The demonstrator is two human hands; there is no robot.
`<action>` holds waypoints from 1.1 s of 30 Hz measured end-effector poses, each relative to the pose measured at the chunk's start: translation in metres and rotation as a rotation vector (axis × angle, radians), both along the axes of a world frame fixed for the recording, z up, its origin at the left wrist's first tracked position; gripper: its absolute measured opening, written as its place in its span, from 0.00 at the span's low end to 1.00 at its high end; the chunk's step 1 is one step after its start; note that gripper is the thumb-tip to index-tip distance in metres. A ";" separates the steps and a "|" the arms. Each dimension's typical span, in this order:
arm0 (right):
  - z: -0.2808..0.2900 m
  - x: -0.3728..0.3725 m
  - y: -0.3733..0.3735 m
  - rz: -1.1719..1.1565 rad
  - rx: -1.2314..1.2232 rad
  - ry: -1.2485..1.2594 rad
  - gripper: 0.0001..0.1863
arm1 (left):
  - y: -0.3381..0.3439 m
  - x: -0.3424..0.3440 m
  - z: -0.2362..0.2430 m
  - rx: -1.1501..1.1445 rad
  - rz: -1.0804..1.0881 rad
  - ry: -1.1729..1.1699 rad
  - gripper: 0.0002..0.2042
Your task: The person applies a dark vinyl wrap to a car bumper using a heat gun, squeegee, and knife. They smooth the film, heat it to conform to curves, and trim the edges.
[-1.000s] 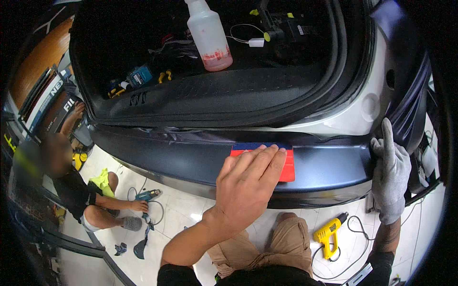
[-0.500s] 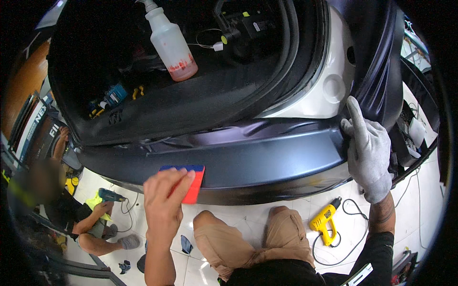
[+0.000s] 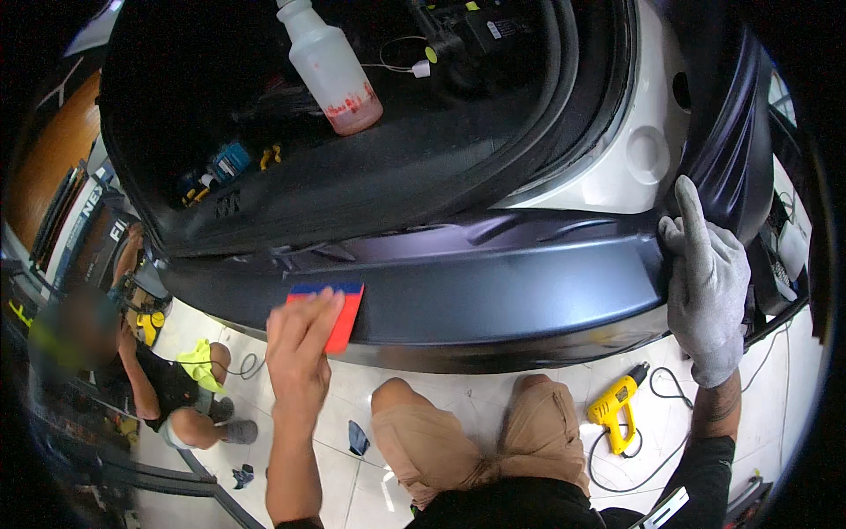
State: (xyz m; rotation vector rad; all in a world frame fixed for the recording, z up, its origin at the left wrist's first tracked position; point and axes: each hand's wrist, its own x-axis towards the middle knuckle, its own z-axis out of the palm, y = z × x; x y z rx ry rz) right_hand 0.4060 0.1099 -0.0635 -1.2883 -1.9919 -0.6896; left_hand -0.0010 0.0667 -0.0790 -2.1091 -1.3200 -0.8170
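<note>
My left hand (image 3: 300,339), bare, pinches a red squeegee (image 3: 346,324) with a dark blue edge strip. The squeegee lies against the dark satin film (image 3: 511,295) over the car's rear bumper, left of its middle. My right hand (image 3: 709,282) wears a grey glove and rests at the bumper's right end, below a white body panel (image 3: 626,159). Its index finger points up toward loose, creased dark film (image 3: 731,176); the other fingers are bent and partly hidden. I see nothing held in it.
A spray bottle (image 3: 335,75) with reddish liquid stands in the open trunk (image 3: 423,167). On the tiled floor, a yellow heat gun (image 3: 615,407) lies with its cord near my knees. A co-worker (image 3: 150,379) crouches at the left, with a yellow-green cloth (image 3: 203,363) beside them.
My left hand has slid the squeegee leftward along the bumper. My right hand stays at the bumper's right end. The co-worker has raised an arm, and the whole view has shifted slightly.
</note>
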 end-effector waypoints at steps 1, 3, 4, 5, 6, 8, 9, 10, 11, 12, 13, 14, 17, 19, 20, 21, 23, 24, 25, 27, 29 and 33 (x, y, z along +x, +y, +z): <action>0.001 0.000 0.000 0.002 -0.018 -0.005 0.41 | 0.001 0.000 0.002 -0.029 -0.002 0.001 0.24; -0.003 0.001 0.000 -0.007 -0.043 0.003 0.40 | 0.003 0.003 0.009 -0.088 -0.008 0.003 0.25; -0.005 0.001 0.000 0.002 -0.050 0.005 0.40 | 0.016 0.000 0.013 -0.092 -0.018 -0.008 0.26; -0.006 0.002 0.001 -0.008 -0.052 0.016 0.40 | 0.024 0.001 0.019 -0.060 -0.008 -0.006 0.27; -0.002 0.000 0.005 0.015 0.068 -0.044 0.38 | 0.030 0.004 0.025 -0.027 0.002 -0.005 0.27; -0.002 -0.003 0.007 0.018 0.090 -0.060 0.36 | 0.035 0.000 0.027 0.002 -0.011 -0.030 0.28; -0.003 -0.005 0.007 0.021 0.102 -0.068 0.36 | 0.029 -0.006 0.023 -0.005 -0.021 -0.024 0.27; -0.004 -0.004 0.005 0.007 0.057 -0.069 0.34 | 0.025 -0.015 0.020 -0.005 -0.029 -0.020 0.26; -0.002 -0.003 0.005 0.010 0.067 -0.065 0.34 | 0.024 -0.022 0.020 0.013 -0.042 -0.011 0.25; 0.000 -0.002 0.005 0.013 0.077 -0.061 0.34 | 0.014 -0.033 0.011 0.067 -0.046 -0.002 0.22; 0.000 0.000 0.004 0.014 0.078 -0.061 0.35 | 0.004 -0.039 0.005 0.042 -0.026 -0.004 0.21; 0.001 0.001 0.004 0.016 0.079 -0.063 0.35 | -0.006 -0.046 -0.001 0.009 -0.005 -0.009 0.21; 0.001 -0.002 0.004 0.003 0.050 -0.073 0.35 | -0.003 -0.048 0.012 -0.072 0.038 0.004 0.21; -0.005 0.001 0.007 -0.020 0.064 -0.084 0.34 | 0.024 -0.050 0.025 -0.075 0.030 0.018 0.22; -0.005 0.001 0.007 -0.013 0.060 -0.072 0.33 | 0.028 -0.054 0.025 -0.057 0.018 -0.002 0.23; -0.005 -0.001 0.010 -0.013 0.075 -0.069 0.33 | 0.030 -0.059 0.026 -0.032 0.022 0.017 0.24; -0.008 -0.002 0.012 -0.041 0.103 -0.055 0.32 | 0.031 -0.071 0.028 0.017 0.026 0.055 0.24; -0.012 0.000 0.008 -0.062 0.060 -0.031 0.32 | 0.017 -0.079 0.021 0.020 0.015 0.027 0.24; -0.012 0.005 0.008 -0.075 0.057 -0.043 0.32 | 0.008 -0.082 0.015 0.004 0.026 0.013 0.23; -0.017 0.014 0.009 -0.093 0.053 -0.060 0.32 | -0.007 -0.088 0.004 -0.043 0.050 -0.012 0.23; -0.015 0.011 0.010 -0.066 0.093 -0.063 0.32 | 0.008 -0.085 0.017 -0.065 0.076 -0.009 0.23; -0.015 0.005 0.015 -0.041 0.121 -0.037 0.32 | 0.016 -0.101 0.023 -0.054 0.076 -0.011 0.23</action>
